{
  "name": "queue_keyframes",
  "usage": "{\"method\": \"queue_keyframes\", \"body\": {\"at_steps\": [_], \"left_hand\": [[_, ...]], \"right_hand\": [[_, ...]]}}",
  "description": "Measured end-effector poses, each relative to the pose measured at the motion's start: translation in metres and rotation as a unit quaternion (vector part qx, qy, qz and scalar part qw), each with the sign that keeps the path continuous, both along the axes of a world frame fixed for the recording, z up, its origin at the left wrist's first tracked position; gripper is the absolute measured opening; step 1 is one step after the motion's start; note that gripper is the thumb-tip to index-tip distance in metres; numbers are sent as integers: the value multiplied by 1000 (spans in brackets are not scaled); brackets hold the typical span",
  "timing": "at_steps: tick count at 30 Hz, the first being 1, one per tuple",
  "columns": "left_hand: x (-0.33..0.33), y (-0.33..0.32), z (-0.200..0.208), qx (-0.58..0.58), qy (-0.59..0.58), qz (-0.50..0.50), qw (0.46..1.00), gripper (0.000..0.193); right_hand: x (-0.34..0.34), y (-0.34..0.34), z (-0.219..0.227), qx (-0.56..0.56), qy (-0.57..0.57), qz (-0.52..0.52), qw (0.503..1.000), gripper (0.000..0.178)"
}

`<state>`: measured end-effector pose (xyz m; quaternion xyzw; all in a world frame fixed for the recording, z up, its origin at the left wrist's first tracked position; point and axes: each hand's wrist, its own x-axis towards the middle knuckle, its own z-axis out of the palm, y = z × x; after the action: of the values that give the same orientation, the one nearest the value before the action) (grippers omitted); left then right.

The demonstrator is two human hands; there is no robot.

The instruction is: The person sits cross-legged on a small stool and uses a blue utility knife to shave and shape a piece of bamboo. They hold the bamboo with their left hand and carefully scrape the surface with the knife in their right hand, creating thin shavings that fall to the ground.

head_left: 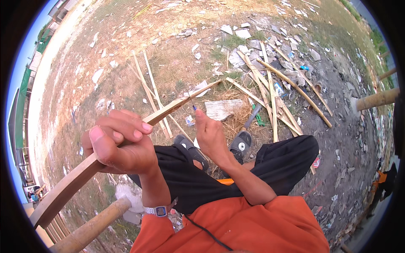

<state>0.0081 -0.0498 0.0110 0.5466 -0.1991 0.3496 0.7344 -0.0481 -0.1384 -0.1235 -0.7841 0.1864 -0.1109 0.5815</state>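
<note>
A long split bamboo strip runs slantwise from the lower left to the middle of the head view. My left hand is closed around it, fingers over the top and thumb along the near side. My right hand is closed, thumb up, on a small thin tool with a blue part. The tool's narrow tip reaches up to the strip's far part and seems to touch it. Most of the tool is hidden in my fist, so its kind is unclear.
Several bamboo strips lie crossed ahead right, beside a bamboo pole. More strips lie ahead left. A whitish board and a grey blade-like piece rest near my sandals. Thick bamboo posts flank me.
</note>
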Motion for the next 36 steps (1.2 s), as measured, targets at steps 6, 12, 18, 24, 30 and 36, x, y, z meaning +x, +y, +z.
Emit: {"method": "queue_keyframes", "body": {"at_steps": [6, 12, 18, 24, 30, 36], "left_hand": [[0, 0, 0, 2, 3, -4, 1000, 29], [0, 5, -2, 4, -39, -48, 998, 23], [-2, -1, -2, 3, -34, -35, 999, 21], [-3, -1, 2, 4, 19, 29, 999, 27], [-10, -9, 5, -14, 36, 18, 999, 25], [2, -1, 1, -10, -16, 6, 1000, 20]], "right_hand": [[3, -2, 3, -14, -11, 17, 1000, 46], [-4, 1, 4, -8, 7, 7, 1000, 46], [-3, 4, 1, -8, -3, -14, 1000, 44], [-1, 9, 0, -19, 1, -20, 1000, 44], [1, 17, -15, -26, -15, -48, 998, 46], [13, 8, 8, -34, -8, -40, 999, 52]]}}
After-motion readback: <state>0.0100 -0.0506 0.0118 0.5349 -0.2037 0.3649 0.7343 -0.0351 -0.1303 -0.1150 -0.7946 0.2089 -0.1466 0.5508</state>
